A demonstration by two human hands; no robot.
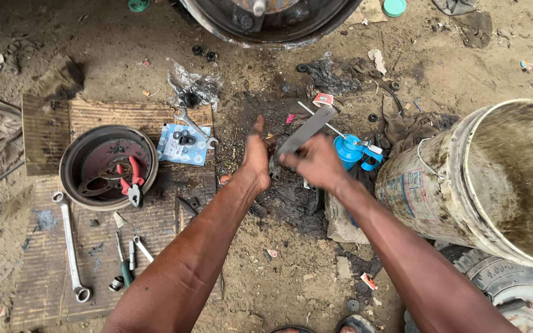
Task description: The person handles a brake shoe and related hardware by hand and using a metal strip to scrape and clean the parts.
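Head view is showing two bare hands meeting over an oily patch of dirt floor. Left hand [257,157] is closing around one small dark greasy part [272,161], thumb raised. Right hand [317,161] is gripping one flat grey metal file [306,130], which is tilting up and away. One blue oil can [349,150] is sitting just beside it, next to one large dirty white bucket [428,186]. On cardboard [44,277] to the left, one round rusty brake drum [70,165] is holding one pair of red-handled pliers [133,181]; two silver spanners [69,245] are lying nearby.
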